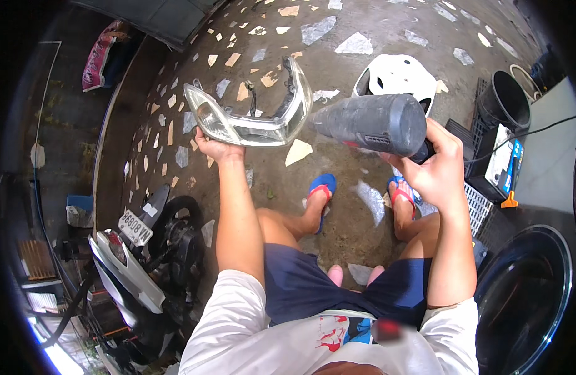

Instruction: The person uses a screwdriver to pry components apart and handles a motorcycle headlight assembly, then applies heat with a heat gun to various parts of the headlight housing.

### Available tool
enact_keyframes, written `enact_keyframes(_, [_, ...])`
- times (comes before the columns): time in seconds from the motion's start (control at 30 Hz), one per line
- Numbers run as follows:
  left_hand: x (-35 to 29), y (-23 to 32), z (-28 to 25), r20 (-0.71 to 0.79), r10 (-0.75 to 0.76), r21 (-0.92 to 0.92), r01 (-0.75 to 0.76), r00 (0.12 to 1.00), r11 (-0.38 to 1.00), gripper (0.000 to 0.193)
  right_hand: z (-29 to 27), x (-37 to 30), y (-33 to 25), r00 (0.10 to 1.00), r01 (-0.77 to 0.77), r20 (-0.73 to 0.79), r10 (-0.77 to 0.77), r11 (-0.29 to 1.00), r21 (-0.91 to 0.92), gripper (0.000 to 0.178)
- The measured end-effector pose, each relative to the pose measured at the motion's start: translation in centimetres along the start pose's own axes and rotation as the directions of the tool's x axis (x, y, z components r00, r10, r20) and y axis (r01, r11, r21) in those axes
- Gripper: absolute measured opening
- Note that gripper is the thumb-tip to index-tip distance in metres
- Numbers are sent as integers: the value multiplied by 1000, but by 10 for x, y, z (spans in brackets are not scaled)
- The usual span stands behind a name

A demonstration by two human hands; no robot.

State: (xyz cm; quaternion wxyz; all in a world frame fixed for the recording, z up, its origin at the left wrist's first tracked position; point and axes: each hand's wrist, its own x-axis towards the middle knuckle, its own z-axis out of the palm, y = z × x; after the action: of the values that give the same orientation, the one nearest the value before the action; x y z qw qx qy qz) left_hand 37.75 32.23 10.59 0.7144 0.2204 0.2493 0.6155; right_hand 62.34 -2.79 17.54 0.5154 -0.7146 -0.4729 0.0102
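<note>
Head view: a clear, curved plastic headlamp lens with a dark inner rim (250,112) sits at eleven o'clock, its glossy shell cupped from below by the left hand (218,149), fingers closed on its lower edge. At one o'clock, the right hand (436,170) wraps a dusty grey cylindrical heat gun (370,124), nozzle aimed at the lens, above the speckled concrete floor (338,225).

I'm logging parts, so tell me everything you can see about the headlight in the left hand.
The headlight is a curved, U-shaped unit with a clear, slightly hazy lens and a silvery reflector inside. Dark wiring hangs at its open back. It is held level above the stone-flecked floor, gripped from below at its left end by the left hand. Nothing else touches it.
</note>
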Motion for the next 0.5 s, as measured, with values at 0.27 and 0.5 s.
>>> enact_keyframes(0.27, [2,-1,-1,-36,13,-2,-13,999,1000,54,-7,3,3,998,-57,-10,57,998,9,38])
enact_keyframes(0.5, [8,6,-11,27,8,50,-9,1000,999,52,-11,6,11,990,-132,-51,133,991,22,39])
